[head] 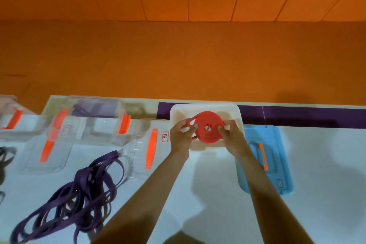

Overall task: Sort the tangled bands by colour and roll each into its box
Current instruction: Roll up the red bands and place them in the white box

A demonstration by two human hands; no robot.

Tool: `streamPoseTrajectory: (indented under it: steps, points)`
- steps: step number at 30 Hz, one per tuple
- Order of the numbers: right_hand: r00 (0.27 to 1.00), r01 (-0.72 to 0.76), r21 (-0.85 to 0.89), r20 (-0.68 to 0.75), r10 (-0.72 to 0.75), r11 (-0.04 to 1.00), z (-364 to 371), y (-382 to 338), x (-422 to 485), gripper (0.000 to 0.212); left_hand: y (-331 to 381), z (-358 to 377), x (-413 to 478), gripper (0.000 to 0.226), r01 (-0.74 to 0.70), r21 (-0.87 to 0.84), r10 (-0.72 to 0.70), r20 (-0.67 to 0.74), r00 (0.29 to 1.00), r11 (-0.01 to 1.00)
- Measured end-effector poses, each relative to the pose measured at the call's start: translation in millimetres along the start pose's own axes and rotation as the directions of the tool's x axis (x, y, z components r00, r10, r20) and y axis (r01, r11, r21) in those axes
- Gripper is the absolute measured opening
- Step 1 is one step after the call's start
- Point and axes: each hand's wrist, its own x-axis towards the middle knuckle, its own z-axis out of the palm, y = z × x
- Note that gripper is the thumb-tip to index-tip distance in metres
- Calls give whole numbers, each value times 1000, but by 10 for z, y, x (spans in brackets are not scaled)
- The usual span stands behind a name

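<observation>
Right, red roll (208,128): centre frame, over white box (234,112).
Left hand (181,134): pinching the loose tail.
Right hand (231,136): fingers curled on roll's rim.
Risk: tail slips, coil could unwind; purple bands (79,194) lower left untouched.

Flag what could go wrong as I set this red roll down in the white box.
1. The red roll has a loose tail looped out by the left hand; letting go could let the coil spring open.
2. The right hand grips only its edge, so the flat coil may telescope or tip onto the rim of the white box.
</observation>
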Motion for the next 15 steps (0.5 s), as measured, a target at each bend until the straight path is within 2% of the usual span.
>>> streamPoseTrajectory:
  steps: [3, 6, 8, 11, 15]
  points:
    - [992, -39, -120, 114, 53, 992, 6, 100, 278, 34, -95, 108, 266, 32, 37, 59, -34, -44, 998, 998]
    - [969, -114, -142, 203, 142, 983, 54, 168, 500, 35, -214, 167, 511, 30, 81, 98, -73, -81, 994, 992]
    - [952, -139, -170, 247, 178, 976, 112, 204, 610, 36, -318, 187, 658, 27, 102, 186, -83, -110, 990, 977]
    - [939, -163, -204, 269, 216, 965, 190, 267, 717, 30, -460, 227, 823, 29, 143, 264, -100, -170, 980, 954]
    - [925, -200, -215, 280, 256, 956, 252, 339, 857, 34, -530, 323, 1016, 35, 205, 257, -146, -231, 962, 944]
